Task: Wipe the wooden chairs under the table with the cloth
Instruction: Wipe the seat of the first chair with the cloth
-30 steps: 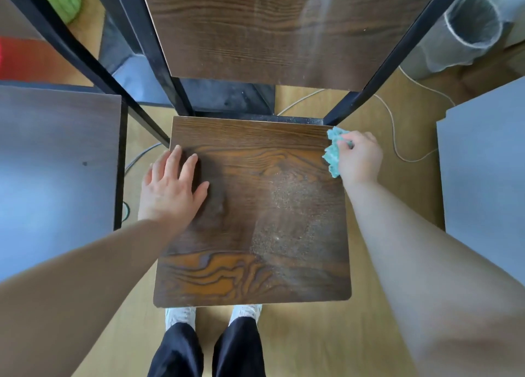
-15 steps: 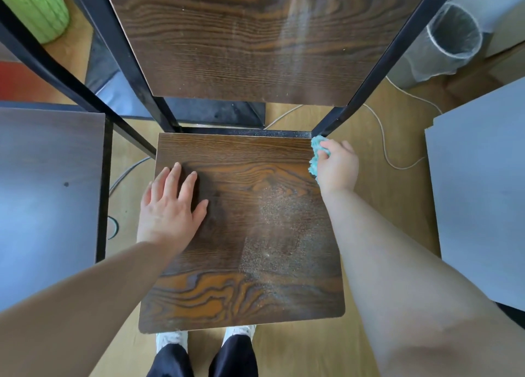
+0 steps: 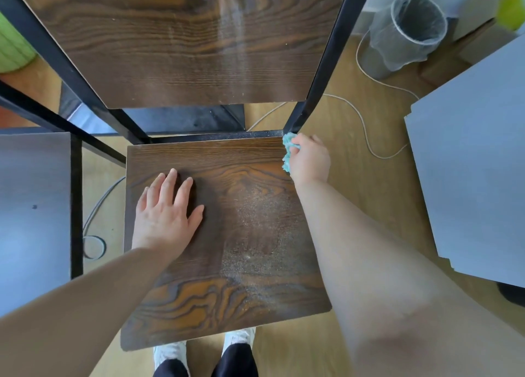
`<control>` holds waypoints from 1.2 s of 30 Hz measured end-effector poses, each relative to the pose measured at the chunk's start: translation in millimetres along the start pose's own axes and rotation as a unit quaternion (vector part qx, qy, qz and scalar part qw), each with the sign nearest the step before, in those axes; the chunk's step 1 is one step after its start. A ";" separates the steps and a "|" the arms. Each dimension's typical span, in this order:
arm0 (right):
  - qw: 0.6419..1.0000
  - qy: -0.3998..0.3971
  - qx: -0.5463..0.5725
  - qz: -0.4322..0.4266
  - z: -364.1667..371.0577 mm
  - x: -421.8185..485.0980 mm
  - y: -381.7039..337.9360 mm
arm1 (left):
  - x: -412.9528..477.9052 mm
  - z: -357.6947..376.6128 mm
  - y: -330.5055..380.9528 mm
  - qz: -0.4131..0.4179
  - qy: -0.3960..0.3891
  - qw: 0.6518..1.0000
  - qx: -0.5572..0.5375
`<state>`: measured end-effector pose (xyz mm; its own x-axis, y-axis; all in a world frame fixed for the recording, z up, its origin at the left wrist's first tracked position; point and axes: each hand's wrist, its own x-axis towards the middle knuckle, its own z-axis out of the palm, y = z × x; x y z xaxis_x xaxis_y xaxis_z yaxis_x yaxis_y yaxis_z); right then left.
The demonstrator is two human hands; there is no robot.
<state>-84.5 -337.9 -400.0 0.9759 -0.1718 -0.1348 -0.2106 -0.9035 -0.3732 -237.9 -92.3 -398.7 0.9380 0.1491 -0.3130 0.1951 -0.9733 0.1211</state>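
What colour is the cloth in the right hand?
Light teal cloth; the head view shows it best.

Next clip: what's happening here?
A person stands over a wooden chair. Their left hand rests flat on the seat. Their right hand grips a teal cloth at the seat's back right corner, beside the black frame post. A dusty patch on the seat's right half looks not yet wiped.

My left hand (image 3: 164, 217) lies flat on the seat (image 3: 250, 195) toward 9 o'clock; my right hand (image 3: 310, 160), at the seat's 1 o'clock corner, holds the cloth (image 3: 287, 149) just beside the post (image 3: 321, 72). Backrest (image 3: 176, 41) at 12; bin (image 3: 409, 33) farther off at 1.
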 end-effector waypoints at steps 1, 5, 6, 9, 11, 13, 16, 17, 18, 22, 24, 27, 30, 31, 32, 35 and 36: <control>1.000 -0.001 -0.002 -0.002 -0.4 -0.7 0.0 | 0.9 0.3 1.6 0.003 0.000 1.000 0.001; 0.999 -0.016 -0.011 -0.041 2.0 -8.3 2.2 | 2.4 -1.4 6.9 0.005 0.001 1.000 0.007; 0.998 -0.023 -0.009 -0.050 3.5 -12.9 2.0 | 2.3 -2.3 7.7 0.004 0.002 1.000 0.006; 0.994 -0.047 0.004 -0.097 12.4 -36.4 -2.4 | 0.3 -5.2 7.4 0.001 0.001 1.000 0.003; 0.990 -0.054 0.014 -0.132 20.5 -55.2 -7.9 | -3.5 -7.2 5.2 0.000 0.002 1.000 0.003; 0.987 -0.063 0.018 -0.149 26.6 -72.0 -13.3 | -8.2 -8.5 1.7 -0.003 0.001 1.000 0.003; 0.979 -0.089 0.022 -0.181 33.7 -97.2 -18.4 | -15.8 -7.6 -7.1 -0.009 -0.003 1.000 -0.002; 0.975 -0.097 0.019 -0.197 36.4 -107.4 -19.8 | -19.1 -6.8 -10.9 -0.011 -0.004 1.000 -0.004; 0.971 -0.102 0.019 -0.213 38.0 -117.9 -20.6 | -22.1 -5.9 -13.7 -0.011 -0.004 1.000 -0.006; 0.961 -0.106 0.044 -0.251 50.1 -167.6 -21.0 | -37.9 -2.0 -24.0 -0.019 -0.013 1.000 -0.009; 0.954 -0.115 0.045 -0.273 54.6 -193.5 -22.0 | -45.8 1.2 -28.4 -0.021 -0.014 1.000 -0.009; 0.937 -0.158 0.049 -0.306 58.5 -231.3 -21.3 | -55.9 4.6 -34.0 -0.024 -0.009 0.999 -0.021; 0.909 -0.220 0.019 -0.354 62.8 -268.7 -16.3 | -61.2 4.0 -36.1 -0.023 -0.014 0.999 -0.018; 0.905 -0.229 0.018 -0.359 65.6 -278.0 -14.2 | -61.6 2.8 -36.3 -0.021 -0.015 1.000 -0.015; 0.904 -0.235 0.022 -0.357 67.2 -284.9 -13.3 | -61.7 1.2 -36.4 -0.018 -0.016 1.000 -0.009; 0.907 -0.244 0.051 -0.341 63.5 -289.1 -15.4 | -60.2 -3.7 -35.0 -0.011 -0.021 1.000 0.005; 0.909 -0.247 0.070 -0.328 57.0 -286.0 -17.5 | -59.1 -6.2 -33.1 -0.010 -0.019 1.000 0.006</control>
<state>-363.2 -250.6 -407.3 0.7557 0.6151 -0.2248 0.3688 -0.6834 -0.6301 -298.1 -67.8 -378.3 0.9223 0.1621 -0.3508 0.2101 -0.9722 0.1032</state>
